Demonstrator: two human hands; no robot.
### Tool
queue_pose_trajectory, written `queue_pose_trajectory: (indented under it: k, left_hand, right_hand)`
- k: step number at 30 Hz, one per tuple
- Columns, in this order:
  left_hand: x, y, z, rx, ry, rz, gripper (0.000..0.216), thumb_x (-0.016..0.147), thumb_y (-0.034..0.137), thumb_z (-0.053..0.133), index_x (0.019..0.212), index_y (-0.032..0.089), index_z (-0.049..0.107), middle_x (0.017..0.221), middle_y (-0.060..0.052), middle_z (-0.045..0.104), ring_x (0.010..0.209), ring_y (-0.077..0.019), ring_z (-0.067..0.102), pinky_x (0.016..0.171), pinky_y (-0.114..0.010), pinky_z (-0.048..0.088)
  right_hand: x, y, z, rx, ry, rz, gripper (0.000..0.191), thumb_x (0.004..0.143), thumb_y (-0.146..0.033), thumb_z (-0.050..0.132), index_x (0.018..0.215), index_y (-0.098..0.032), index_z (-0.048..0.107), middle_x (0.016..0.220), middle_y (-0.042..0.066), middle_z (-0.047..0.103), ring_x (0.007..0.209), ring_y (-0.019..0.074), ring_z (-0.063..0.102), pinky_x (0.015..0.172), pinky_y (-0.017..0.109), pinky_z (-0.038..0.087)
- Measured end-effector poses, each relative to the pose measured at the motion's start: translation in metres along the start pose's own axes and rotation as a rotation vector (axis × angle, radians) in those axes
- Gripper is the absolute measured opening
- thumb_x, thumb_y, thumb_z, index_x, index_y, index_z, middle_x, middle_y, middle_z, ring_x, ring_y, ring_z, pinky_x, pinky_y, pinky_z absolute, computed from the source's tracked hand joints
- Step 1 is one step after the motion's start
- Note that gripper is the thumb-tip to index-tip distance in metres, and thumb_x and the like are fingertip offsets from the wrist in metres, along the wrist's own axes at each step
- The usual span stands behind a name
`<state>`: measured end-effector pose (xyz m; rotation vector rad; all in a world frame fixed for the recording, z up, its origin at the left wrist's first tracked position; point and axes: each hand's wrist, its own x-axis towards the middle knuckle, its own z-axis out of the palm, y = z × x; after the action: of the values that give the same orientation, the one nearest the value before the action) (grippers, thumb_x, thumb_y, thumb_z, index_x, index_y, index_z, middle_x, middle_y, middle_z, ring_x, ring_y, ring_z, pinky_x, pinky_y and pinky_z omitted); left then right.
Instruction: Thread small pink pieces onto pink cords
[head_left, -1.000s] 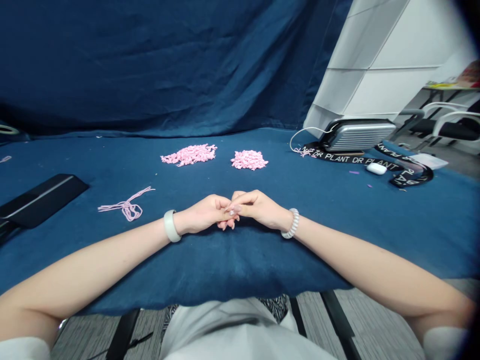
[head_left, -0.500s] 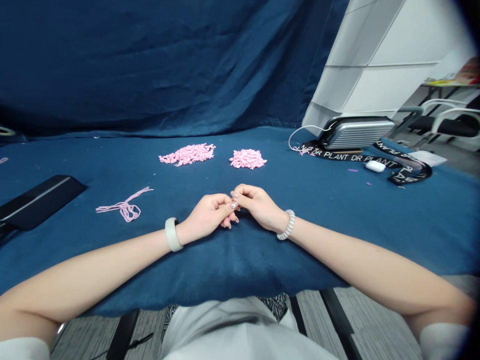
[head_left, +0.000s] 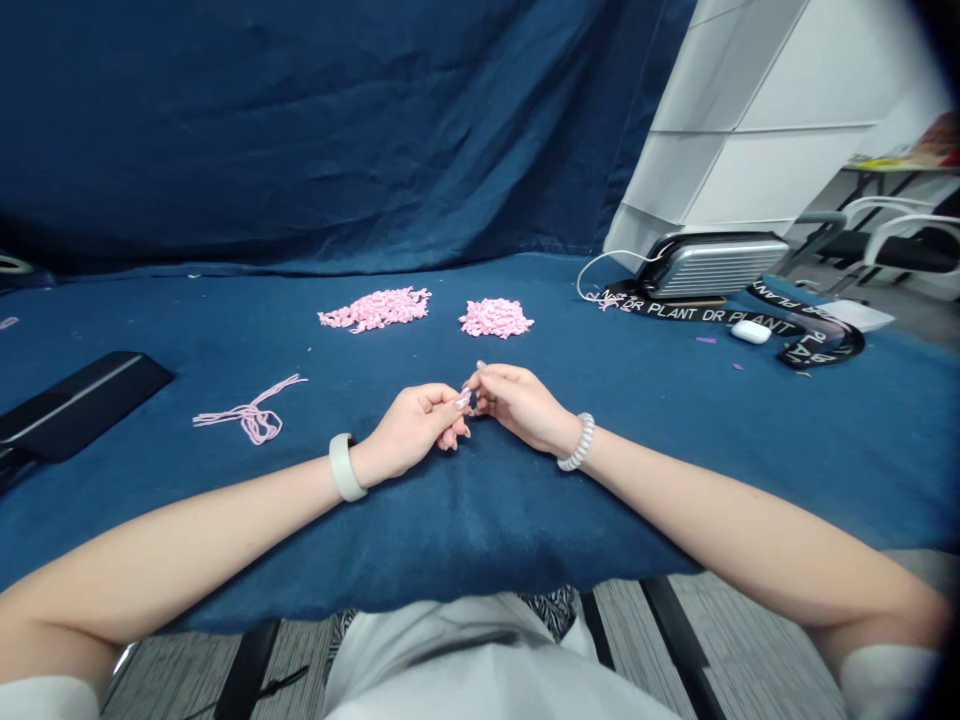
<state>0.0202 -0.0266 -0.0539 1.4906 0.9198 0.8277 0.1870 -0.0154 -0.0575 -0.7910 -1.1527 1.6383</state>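
My left hand is held over the near middle of the blue cloth, thumb and fingers pinched together. Whatever lies in the pinch is too small to name. Facing it, my right hand has its fingertips close to the left ones, with the thumb a little raised and the fingers curled. Beyond the hands lie two heaps of small pink knotted pieces, a wider left heap and a rounder right heap. Left of my left hand is a loose bundle of pink cords.
A black flat case lies at the left. At the right stand a silver ridged case, a black lettered strap and a small white earbud case. A blue curtain hangs behind the cloth-covered table.
My fingertips have parted slightly, with the right thumb lifting off the left fingertips. Both hands have shifted a little away from me. The heaps and cords stay put.
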Motion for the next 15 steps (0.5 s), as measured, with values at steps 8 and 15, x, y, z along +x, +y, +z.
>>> queue_pose_trajectory:
  k: [8, 15]
  left_hand:
    - [0.0, 0.003, 0.002, -0.058, 0.009, -0.03, 0.028, 0.079, 0.038, 0.062, 0.067, 0.012, 0.057, 0.056, 0.001, 0.059, 0.043, -0.0054, 0.048, 0.046, -0.018, 0.04]
    - [0.0, 0.003, 0.003, -0.002, 0.032, -0.013, 0.029, 0.079, 0.038, 0.061, 0.069, 0.012, 0.057, 0.058, 0.0, 0.06, 0.045, -0.0059, 0.05, 0.047, -0.018, 0.042]
  right_hand:
    - [-0.006, -0.002, 0.006, -0.176, -0.007, -0.087, 0.027, 0.069, -0.038, 0.07, 0.065, -0.013, 0.062, 0.062, -0.001, 0.056, 0.058, 0.0076, 0.046, 0.058, 0.023, 0.036]
    - [-0.012, -0.004, 0.013, -0.267, 0.149, -0.082, 0.033, 0.065, -0.044, 0.071, 0.061, -0.012, 0.063, 0.057, 0.0, 0.055, 0.056, 0.0082, 0.044, 0.055, 0.024, 0.034]
